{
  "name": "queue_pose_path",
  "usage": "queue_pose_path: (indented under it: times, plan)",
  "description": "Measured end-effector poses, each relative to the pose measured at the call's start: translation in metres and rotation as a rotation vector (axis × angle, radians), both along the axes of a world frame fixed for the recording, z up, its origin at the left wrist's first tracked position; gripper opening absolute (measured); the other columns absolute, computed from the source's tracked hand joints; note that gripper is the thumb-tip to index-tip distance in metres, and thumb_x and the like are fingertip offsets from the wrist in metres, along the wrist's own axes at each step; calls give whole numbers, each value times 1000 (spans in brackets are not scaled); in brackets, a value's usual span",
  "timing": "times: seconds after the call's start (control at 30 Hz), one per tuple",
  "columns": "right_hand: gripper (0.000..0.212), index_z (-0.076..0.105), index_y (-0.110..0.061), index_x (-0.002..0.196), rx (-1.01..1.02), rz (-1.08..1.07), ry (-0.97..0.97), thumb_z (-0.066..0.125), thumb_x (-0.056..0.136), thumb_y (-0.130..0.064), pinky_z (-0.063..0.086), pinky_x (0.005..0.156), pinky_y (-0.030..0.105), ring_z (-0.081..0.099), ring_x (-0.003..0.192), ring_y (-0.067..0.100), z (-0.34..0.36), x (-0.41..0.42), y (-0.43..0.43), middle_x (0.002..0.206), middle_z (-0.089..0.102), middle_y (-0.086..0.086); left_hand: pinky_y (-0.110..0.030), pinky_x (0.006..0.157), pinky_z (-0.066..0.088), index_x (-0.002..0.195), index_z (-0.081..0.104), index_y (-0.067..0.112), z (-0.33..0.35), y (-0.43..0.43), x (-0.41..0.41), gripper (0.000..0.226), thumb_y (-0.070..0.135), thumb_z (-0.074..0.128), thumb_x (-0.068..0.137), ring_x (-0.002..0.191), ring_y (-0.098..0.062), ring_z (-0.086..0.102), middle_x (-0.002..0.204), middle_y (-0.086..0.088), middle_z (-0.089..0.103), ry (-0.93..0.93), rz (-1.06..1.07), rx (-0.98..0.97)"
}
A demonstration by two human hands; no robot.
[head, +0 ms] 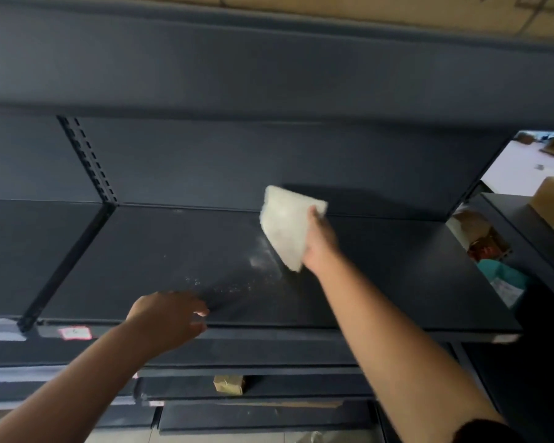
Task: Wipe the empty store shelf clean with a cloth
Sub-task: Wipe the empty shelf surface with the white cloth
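My R hand (pixel 320 241) grips white cloth (pixel 285 225) over dusty shelf (pixel 397 276); L hand (pixel 170 314) half-curled, holding nothing, at front edge.

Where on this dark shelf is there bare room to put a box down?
The shelf is bare right of the right hand and cloth, and left toward the slotted upright. The middle is taken: dusty patch, left hand at the front edge.

shelf-edge label (pixel 74 333) blurred, nothing legible

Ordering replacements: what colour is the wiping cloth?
White, the cloth held in the right hand; clearest in the head view.
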State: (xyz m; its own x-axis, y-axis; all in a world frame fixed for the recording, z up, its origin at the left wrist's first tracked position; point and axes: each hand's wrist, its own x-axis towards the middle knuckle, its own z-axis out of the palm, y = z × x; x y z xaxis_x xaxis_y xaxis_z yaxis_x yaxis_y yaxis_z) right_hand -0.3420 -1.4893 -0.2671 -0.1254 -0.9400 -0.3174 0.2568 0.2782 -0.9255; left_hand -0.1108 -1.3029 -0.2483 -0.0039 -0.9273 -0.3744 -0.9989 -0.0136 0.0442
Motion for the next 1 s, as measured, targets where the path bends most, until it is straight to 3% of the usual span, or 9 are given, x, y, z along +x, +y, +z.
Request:
queue_pose_path:
  times: [0.07, 0.17, 0.23, 0.3, 0.5, 0.6, 0.83, 0.93, 1.0]
  plan:
    - [30, 62, -11, 88, -90, -118, -92, 55, 92, -40, 56, 80, 44, 68, 87, 28, 12, -52, -13, 101, 69, 12, -31, 93, 48, 119, 52, 53, -1, 1, 1, 36, 63, 45, 85, 114, -7, 54, 128, 26, 55, 3, -7, -18]
    - [34, 59, -9, 107, -236, -327, 82, 47, 96, -39, 52, 82, 36, 65, 98, 30, 29, -128, -31, 115, 65, 14, -30, 89, 49, 117, 54, 52, -3, 1, 2, 34, 62, 46, 85, 112, -7, 56, 125, 26, 56, 5, -16, -40]
    - [44, 54, -5, 124, -311, -457, 395, 43, 97, -38, 45, 86, 25, 59, 110, 33, 32, -167, -37, 121, 61, 15, -28, 85, 48, 115, 55, 53, -3, 0, 4, 33, 62, 46, 85, 110, -6, 56, 124, 27, 57, 11, -16, -40]
    - [47, 51, -5, 128, -336, -514, 810, 39, 97, -38, 41, 85, 28, 55, 113, 39, 23, -197, -40, 125, 60, 22, -28, 85, 48, 113, 56, 53, -3, -2, 5, 31, 61, 47, 84, 109, -6, 57, 122, 27, 58, 15, -14, -39]
    - [44, 59, -7, 119, -36, -95, 1402, 37, 97, -38, 45, 89, 45, 59, 105, 44, -38, -181, -47, 117, 63, 25, -28, 86, 48, 112, 56, 52, -3, -4, 3, 31, 61, 47, 83, 108, -6, 58, 122, 25, 59, 12, -13, -39]
    - [37, 62, -11, 110, -182, 72, 1603, 41, 95, -37, 48, 82, 42, 62, 98, 38, -43, -109, -54, 110, 66, 18, -29, 86, 49, 113, 56, 52, -2, -4, 3, 32, 61, 47, 84, 107, -7, 59, 122, 24, 59, 20, -10, -38]
    - [42, 65, -12, 108, -356, 393, 1420, 39, 95, -43, 48, 83, 39, 61, 99, 34, -35, 90, -20, 110, 66, 14, -30, 87, 50, 115, 54, 52, -5, -2, 6, 32, 60, 46, 85, 109, -9, 57, 123, 24, 59, 20, -18, -39]
    - [48, 60, -15, 115, -230, 600, 923, 33, 96, -49, 46, 81, 36, 61, 96, 34, -23, 142, -8, 109, 67, 15, -32, 89, 50, 117, 53, 52, -7, 0, 7, 34, 61, 47, 85, 111, -9, 56, 125, 25, 58, 27, -15, -44]
    - [41, 58, -18, 122, -155, 566, 486, 39, 96, -44, 42, 90, 34, 59, 106, 28, -9, 156, -4, 119, 65, 11, -32, 90, 49, 120, 51, 50, -8, 2, 6, 37, 61, 47, 85, 114, -9, 55, 127, 24, 56, 23, -25, -42]
